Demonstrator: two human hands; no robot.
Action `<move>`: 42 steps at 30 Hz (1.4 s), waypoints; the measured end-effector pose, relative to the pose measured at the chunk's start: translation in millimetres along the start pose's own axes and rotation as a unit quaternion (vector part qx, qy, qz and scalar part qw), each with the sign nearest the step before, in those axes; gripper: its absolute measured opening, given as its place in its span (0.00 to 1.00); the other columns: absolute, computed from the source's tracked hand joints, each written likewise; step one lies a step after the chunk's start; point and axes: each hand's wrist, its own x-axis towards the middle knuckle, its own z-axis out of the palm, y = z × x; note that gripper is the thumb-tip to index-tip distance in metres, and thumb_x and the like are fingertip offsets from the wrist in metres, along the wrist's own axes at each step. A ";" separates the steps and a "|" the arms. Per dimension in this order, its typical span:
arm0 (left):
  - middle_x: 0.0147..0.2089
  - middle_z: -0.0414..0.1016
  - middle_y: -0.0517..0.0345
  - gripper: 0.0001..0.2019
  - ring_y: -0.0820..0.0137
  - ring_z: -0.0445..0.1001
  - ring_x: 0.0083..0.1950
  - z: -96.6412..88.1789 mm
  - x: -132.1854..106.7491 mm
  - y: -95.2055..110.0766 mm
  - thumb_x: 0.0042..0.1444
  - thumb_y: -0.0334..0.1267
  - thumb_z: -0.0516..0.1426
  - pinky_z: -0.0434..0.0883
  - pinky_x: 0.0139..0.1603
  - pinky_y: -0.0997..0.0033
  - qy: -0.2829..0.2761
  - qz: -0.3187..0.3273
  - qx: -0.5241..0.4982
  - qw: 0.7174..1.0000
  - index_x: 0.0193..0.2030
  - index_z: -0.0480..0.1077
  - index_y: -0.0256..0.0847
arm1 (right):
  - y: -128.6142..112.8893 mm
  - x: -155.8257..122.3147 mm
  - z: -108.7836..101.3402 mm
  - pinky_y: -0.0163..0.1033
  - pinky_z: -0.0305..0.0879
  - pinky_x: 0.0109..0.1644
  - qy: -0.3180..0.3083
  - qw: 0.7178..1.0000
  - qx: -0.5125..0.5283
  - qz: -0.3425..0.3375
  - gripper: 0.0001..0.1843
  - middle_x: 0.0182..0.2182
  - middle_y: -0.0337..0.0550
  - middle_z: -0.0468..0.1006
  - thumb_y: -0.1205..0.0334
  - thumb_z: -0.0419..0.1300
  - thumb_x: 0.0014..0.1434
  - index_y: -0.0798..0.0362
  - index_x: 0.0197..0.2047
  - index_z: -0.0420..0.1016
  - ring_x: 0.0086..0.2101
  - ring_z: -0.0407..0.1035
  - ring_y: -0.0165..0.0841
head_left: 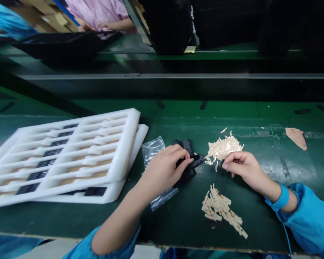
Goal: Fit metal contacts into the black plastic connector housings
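My left hand [166, 166] is closed around a small flat black plastic part [197, 160], one of a little heap of black parts [185, 145] on the green table. It rests over a clear plastic bag [153, 149]. My right hand [240, 164] is curled, fingertips pinched near the table beside a pile of small beige strips [224, 146]; what it pinches is too small to make out. A second pile of beige strips [221, 210] lies nearer to me, between my forearms.
Two stacked white foam trays [70, 151] with long slots, some holding black parts, lie at the left. A conveyor rail [178, 76] runs across behind. A black tray [62, 43] and another person's arms are at the far left. Torn tape [297, 137] at right.
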 end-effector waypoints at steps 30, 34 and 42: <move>0.27 0.72 0.59 0.13 0.67 0.69 0.28 -7.2 5.3 9.2 0.66 0.46 0.56 0.62 0.31 0.69 0.029 -0.088 -0.072 0.993 0.35 0.74 0.42 | 5.7 2.1 -2.9 0.33 0.67 0.26 -0.022 1.000 0.000 0.003 0.06 0.26 0.39 0.81 0.60 0.73 0.49 0.52 0.28 0.82 0.24 0.68 0.27; 0.36 0.76 0.56 0.12 0.67 0.75 0.33 -9.7 -2.0 23.2 0.68 0.49 0.57 0.71 0.35 0.68 0.055 -0.095 -0.319 0.941 0.41 0.69 0.42 | 2.5 1.3 -2.1 0.33 0.67 0.27 -0.027 0.999 0.032 0.013 0.06 0.26 0.39 0.80 0.60 0.73 0.50 0.52 0.28 0.82 0.23 0.68 0.27; 0.24 0.57 0.66 0.25 0.79 0.50 0.20 6.3 18.8 34.8 0.59 0.59 0.63 0.47 0.20 0.76 0.029 -0.235 -0.617 0.751 0.43 0.78 0.34 | 0.3 2.4 -1.1 0.32 0.67 0.26 -0.014 0.998 0.055 0.013 0.06 0.24 0.37 0.80 0.61 0.74 0.47 0.52 0.26 0.83 0.22 0.67 0.26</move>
